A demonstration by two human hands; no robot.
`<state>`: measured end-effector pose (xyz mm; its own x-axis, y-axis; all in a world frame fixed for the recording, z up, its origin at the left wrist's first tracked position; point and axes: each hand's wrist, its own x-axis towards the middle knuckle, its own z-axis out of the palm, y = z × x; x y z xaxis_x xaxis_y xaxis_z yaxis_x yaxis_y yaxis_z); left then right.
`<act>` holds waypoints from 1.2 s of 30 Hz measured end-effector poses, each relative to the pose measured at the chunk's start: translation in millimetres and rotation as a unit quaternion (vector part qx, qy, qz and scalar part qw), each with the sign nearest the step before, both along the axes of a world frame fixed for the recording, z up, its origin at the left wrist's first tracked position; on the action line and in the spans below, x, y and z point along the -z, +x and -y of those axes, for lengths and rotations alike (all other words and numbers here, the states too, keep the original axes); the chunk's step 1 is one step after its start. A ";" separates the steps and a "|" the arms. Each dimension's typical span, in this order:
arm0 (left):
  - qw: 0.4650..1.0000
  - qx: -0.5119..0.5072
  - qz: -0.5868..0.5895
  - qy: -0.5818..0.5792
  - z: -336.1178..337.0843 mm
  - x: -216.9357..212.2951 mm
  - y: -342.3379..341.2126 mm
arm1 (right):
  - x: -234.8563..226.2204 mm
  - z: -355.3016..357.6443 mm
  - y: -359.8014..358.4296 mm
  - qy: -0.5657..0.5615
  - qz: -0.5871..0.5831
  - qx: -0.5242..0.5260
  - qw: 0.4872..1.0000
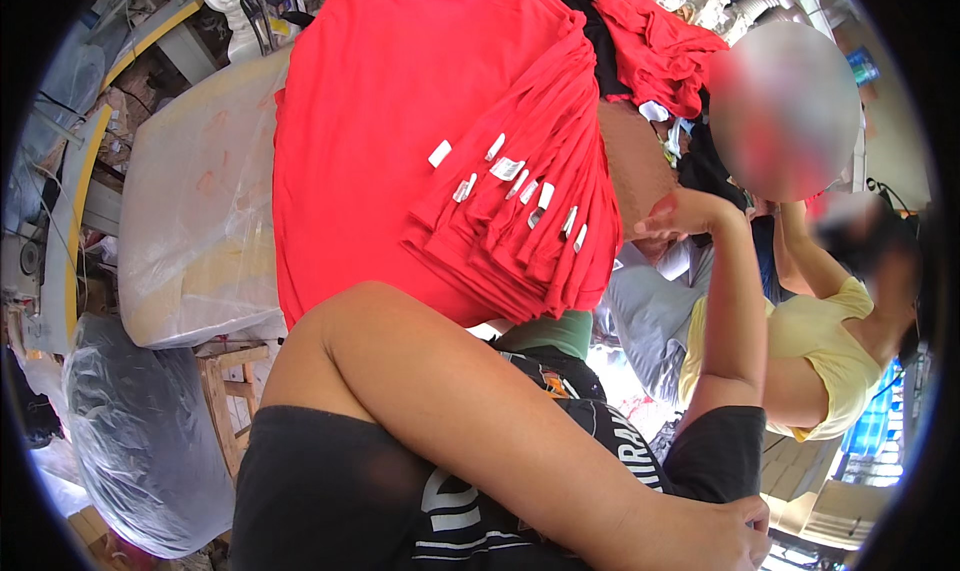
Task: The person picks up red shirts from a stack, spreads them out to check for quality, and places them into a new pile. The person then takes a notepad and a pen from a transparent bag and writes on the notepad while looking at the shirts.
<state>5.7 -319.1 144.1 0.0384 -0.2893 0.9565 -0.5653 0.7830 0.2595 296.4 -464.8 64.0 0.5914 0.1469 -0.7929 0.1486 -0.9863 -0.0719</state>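
Note:
Red sleeveless-looking garments (pixel 400 91) lie spread in a thick pile in front of me. Several are fanned at its right side, with white labels (pixel 507 169) along their edges. My right hand (pixel 682 214) is raised beside the right edge of the pile, wrist bent, fingers loosely stretched with nothing visible in them. Across my body runs my left arm, and my left hand (pixel 728 537) rests at the lower right near my right sleeve (pixel 718 456). Its fingers are curled closed, and whatever they grip is hidden.
A plastic-wrapped bale (pixel 205 206) stands left of the pile, with a grey plastic sack (pixel 140 441) and a wooden crate frame (pixel 232 386) below it. Crumpled red cloth (pixel 660 46) lies at the back right. A person in a yellow shirt (pixel 790 361) sits close on the right.

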 end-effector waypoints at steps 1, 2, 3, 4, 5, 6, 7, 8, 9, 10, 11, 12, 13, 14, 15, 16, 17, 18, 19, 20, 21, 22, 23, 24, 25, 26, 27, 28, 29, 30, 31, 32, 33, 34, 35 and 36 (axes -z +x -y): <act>0.999 0.046 -0.015 0.010 9.2 4.7 -5.6 | 12.6 6.1 -5.1 0.011 -0.053 0.065 0.996; 0.996 0.084 -0.029 0.024 12.9 7.6 -3.8 | 29.0 5.0 -12.5 0.028 -0.064 0.051 0.996; 0.996 0.053 -0.013 0.075 13.8 15.7 0.2 | 48.2 1.2 -24.7 0.044 -0.074 0.038 0.996; 0.992 0.026 0.006 0.127 3.5 21.4 10.4 | 68.2 5.1 -35.3 0.061 -0.083 0.028 0.994; 0.984 0.017 0.029 0.175 -10.4 26.9 19.3 | 97.4 25.6 -48.8 0.168 -0.039 0.074 0.982; 0.986 0.017 -0.024 0.164 -31.8 41.8 34.0 | 131.3 45.4 -61.6 0.271 0.010 0.119 0.955; 0.979 -0.050 -0.116 0.162 -47.1 57.7 58.6 | 157.7 48.9 -63.8 0.376 0.048 0.139 0.915; 0.928 -0.156 -0.231 0.246 -63.9 81.3 71.5 | 158.9 45.1 -76.3 0.418 0.037 0.187 0.888; 0.874 -0.287 -0.216 0.327 -77.7 100.6 92.1 | 152.8 34.1 -91.3 0.456 0.029 0.238 0.857; 0.827 -0.347 -0.258 0.359 -86.3 125.1 104.4 | 149.2 28.9 -100.2 0.494 0.026 0.286 0.821; 0.797 -0.399 -0.268 0.366 -90.3 151.7 107.4 | 157.1 33.8 -106.5 0.522 0.027 0.317 0.791; 0.759 -0.458 -0.278 0.370 -95.5 167.1 110.5 | 146.8 29.2 -107.6 0.539 0.043 0.289 0.790; 0.743 -0.411 -0.384 0.364 -99.4 164.4 111.9 | 122.9 19.1 -109.0 0.554 0.056 0.262 0.788; 0.714 -0.358 -0.488 0.353 -102.1 161.4 111.3 | 97.9 6.5 -112.6 0.566 0.067 0.236 0.787; 0.734 -0.321 -0.539 0.260 -104.7 175.7 118.8 | 76.7 -16.3 -114.9 0.613 0.078 0.192 0.762; 0.729 -0.255 -0.603 0.197 -107.3 161.0 122.1 | 68.3 -30.7 -116.0 0.604 0.081 0.177 0.773; 0.709 -0.246 -0.635 0.182 -114.2 160.4 127.4 | 62.3 -46.0 -118.0 0.594 0.082 0.159 0.784; 0.689 -0.239 -0.664 0.165 -120.6 159.1 131.5 | 56.9 -63.8 -125.4 0.621 0.002 0.159 0.768; 0.677 -0.220 -0.682 0.168 -122.0 157.9 132.4 | 65.5 -67.8 -124.7 0.620 -0.013 0.157 0.769; 0.698 -0.233 -0.650 0.190 -122.3 161.6 131.4 | 78.9 -70.8 -123.0 0.619 -0.029 0.156 0.769; 0.717 -0.244 -0.618 0.212 -120.2 168.6 129.9 | 84.9 -64.4 -122.2 0.644 -0.053 0.172 0.744; 0.731 -0.253 -0.588 0.235 -117.5 176.0 126.9 | 90.0 -59.9 -124.9 0.654 -0.054 0.183 0.732; 0.752 -0.280 -0.546 0.241 -115.8 180.5 125.3 | 94.3 -56.4 -128.6 0.664 -0.055 0.195 0.720; 0.753 -0.300 -0.533 0.245 -117.3 182.3 124.0 | 97.7 -55.4 -133.0 0.673 -0.054 0.208 0.708; 0.755 -0.316 -0.518 0.250 -116.5 183.8 124.3 | 93.6 -55.2 -136.5 0.663 -0.038 0.208 0.718; 0.757 -0.332 -0.502 0.255 -115.6 184.7 124.2 | 97.0 -55.4 -138.7 0.668 -0.030 0.208 0.714; 0.756 -0.320 -0.509 0.259 -115.4 183.0 123.5 | 100.5 -56.0 -140.4 0.672 -0.022 0.207 0.711; 0.751 -0.347 -0.488 0.280 -113.1 179.6 120.6 | 100.9 -57.1 -142.3 0.675 -0.014 0.204 0.709; 0.744 -0.374 -0.466 0.300 -110.0 175.6 117.0 | 98.2 -57.8 -145.2 0.670 -0.001 0.225 0.707; 0.736 -0.400 -0.443 0.319 -106.7 174.0 113.7 | 92.4 -58.9 -149.5 0.653 0.006 0.248 0.716; 0.716 -0.446 -0.414 0.342 -102.2 175.9 112.9 | 81.9 -60.7 -152.2 0.634 0.014 0.268 0.726; 0.704 -0.472 -0.395 0.355 -97.9 174.4 110.5 | 76.3 -62.2 -154.3 0.614 0.022 0.287 0.735; 0.689 -0.499 -0.376 0.368 -94.2 172.2 107.2 | 86.1 -63.5 -154.7 0.619 0.070 0.246 0.742; 0.676 -0.524 -0.354 0.377 -90.1 170.1 106.1 | 90.3 -61.8 -154.7 0.626 0.084 0.237 0.738; 0.672 -0.547 -0.327 0.376 -87.5 174.4 105.6 | 93.0 -60.3 -154.7 0.633 0.097 0.228 0.733; 0.677 -0.541 -0.323 0.379 -86.9 172.2 106.7 | 94.9 -58.8 -154.0 0.640 0.110 0.218 0.729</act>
